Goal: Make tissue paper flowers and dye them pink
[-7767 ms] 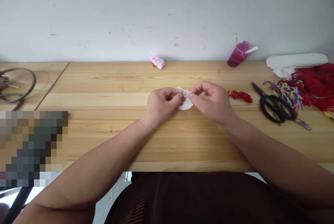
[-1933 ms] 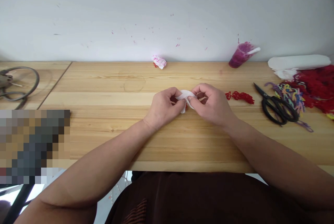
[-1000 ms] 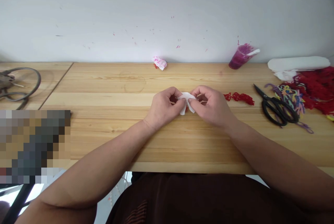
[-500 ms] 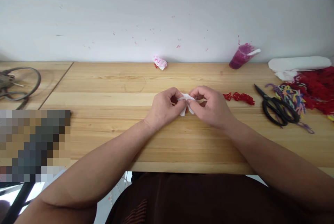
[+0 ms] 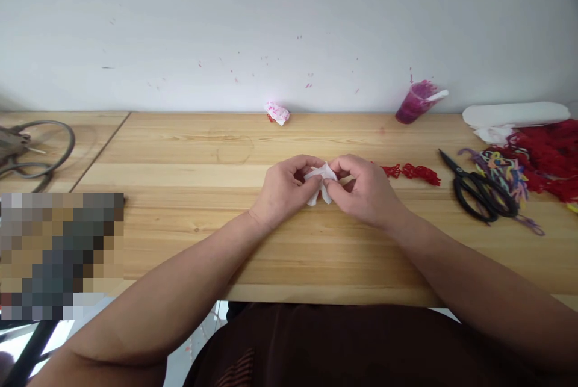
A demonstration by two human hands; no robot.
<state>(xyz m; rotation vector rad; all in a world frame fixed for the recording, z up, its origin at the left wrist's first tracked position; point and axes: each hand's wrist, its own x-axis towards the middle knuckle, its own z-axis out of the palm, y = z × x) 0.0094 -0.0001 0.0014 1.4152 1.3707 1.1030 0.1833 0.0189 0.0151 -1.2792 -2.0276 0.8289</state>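
A small white piece of tissue (image 5: 316,181) is pinched between both hands just above the middle of the wooden table (image 5: 180,152). My left hand (image 5: 284,191) has its thumb and fingers closed on the tissue's left side. My right hand (image 5: 363,188) grips the right side with curled fingers. A trace of red shows under the tissue; what it belongs to is hidden. The tissue is bunched and mostly covered by my fingers.
Red yarn strand (image 5: 409,171) lies right of my hands. Black scissors (image 5: 478,193), coloured threads (image 5: 499,165) and a red yarn pile (image 5: 548,155) sit at the right. A purple-stained cup (image 5: 413,103), white roll (image 5: 515,114) and crumpled pink-stained tissue (image 5: 277,113) line the wall. A metal ring (image 5: 40,149) lies left.
My fingers have gathered the tissue into a tighter bunch, and both hands have drawn slightly closer together. The view has shifted a little downward.
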